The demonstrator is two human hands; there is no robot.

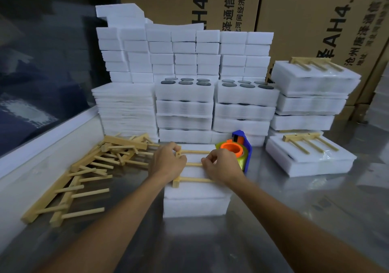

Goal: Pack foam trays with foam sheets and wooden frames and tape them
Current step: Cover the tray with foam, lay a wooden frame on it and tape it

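Printed cardboard boxes (305, 20) stand behind a steel table (273, 220).

White foam trays (195, 205), pale wooden frames (69, 180), orange-and-blue tape dispenser (237, 146), brown cartons (315, 20)

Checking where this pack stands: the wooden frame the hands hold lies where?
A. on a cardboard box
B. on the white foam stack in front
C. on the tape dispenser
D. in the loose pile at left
B: both hands, left hand and right hand, hold the wooden frame flat on the foam stack.
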